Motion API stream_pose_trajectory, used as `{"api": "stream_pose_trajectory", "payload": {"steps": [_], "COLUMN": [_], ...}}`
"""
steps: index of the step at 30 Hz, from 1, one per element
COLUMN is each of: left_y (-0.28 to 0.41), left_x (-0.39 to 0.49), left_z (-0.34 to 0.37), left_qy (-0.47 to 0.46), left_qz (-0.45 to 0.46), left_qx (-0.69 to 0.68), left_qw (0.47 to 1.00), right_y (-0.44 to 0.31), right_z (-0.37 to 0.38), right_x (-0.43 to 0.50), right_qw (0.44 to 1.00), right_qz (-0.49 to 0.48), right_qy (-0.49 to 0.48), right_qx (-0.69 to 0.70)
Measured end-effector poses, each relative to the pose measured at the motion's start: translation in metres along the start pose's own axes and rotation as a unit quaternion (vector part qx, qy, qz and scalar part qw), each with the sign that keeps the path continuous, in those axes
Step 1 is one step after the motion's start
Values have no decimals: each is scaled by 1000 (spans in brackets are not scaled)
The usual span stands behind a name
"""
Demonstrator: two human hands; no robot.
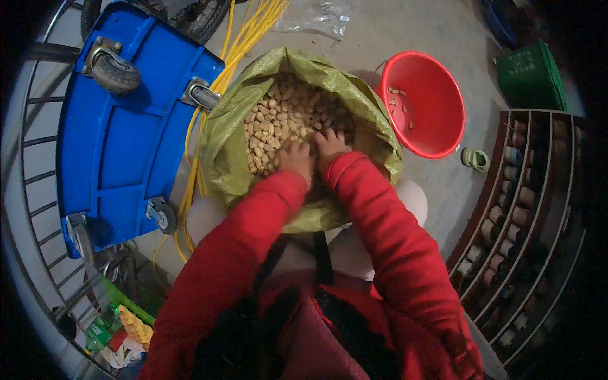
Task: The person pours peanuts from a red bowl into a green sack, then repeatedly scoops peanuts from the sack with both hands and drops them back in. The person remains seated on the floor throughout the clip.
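Observation:
A green woven plastic sack (223, 142) stands between my knees with its rim rolled outward. Peanuts in their shells (266, 128) fill it up to where my hands are. My left hand (297, 160) rests on the peanuts near the sack's near side, fingers pointing away from me. Just right of it, my right hand (331, 145) touches the peanuts with its fingers spread. Whether either hand holds any peanuts is hidden. To the right of the sack a red plastic bucket (427, 104) leans tilted, a few peanuts lying inside it.
At left a blue wheeled plastic platform (133, 142) stands on edge beside yellow cable (247, 35). Clear plastic film (313, 19) lies on the floor ahead. A roll of green tape (475, 159), a shoe rack (517, 190) and a green container (529, 78) are at right.

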State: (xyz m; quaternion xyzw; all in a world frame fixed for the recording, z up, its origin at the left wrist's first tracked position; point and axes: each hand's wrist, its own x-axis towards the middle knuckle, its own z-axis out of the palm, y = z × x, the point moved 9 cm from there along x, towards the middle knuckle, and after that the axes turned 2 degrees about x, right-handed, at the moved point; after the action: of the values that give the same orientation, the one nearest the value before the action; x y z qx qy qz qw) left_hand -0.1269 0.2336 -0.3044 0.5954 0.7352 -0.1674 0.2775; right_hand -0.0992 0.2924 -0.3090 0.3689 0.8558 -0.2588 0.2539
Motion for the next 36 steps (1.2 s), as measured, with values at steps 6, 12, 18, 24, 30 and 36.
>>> {"api": "stream_pose_trajectory", "payload": {"steps": [6, 12, 18, 24, 30, 36], "left_y": [-3, -20, -47, -50, -42, -35], "left_x": [-38, -69, -85, -117, -134, -137], "left_z": [27, 27, 6, -34, -54, -67], "left_qy": [-83, -52, 49, 103, 78, 58], "left_qz": [21, 22, -79, -49, -19, 37], "left_qx": [-69, -108, -493, -754, -877, -908], "left_qw": [994, 993, 865, 647, 473, 414], "right_y": [15, 18, 4, 2, -19, -14], "right_z": [71, 110, 37, 12, -2, -3], "right_x": [-25, -22, -70, -118, -123, -124], "right_qw": [996, 987, 901, 620, 491, 512], "right_qz": [-83, -149, -136, -29, -51, -67], "right_qy": [17, -4, 105, -38, -93, -94], "right_qx": [-34, -64, 399, 783, 865, 851]}}
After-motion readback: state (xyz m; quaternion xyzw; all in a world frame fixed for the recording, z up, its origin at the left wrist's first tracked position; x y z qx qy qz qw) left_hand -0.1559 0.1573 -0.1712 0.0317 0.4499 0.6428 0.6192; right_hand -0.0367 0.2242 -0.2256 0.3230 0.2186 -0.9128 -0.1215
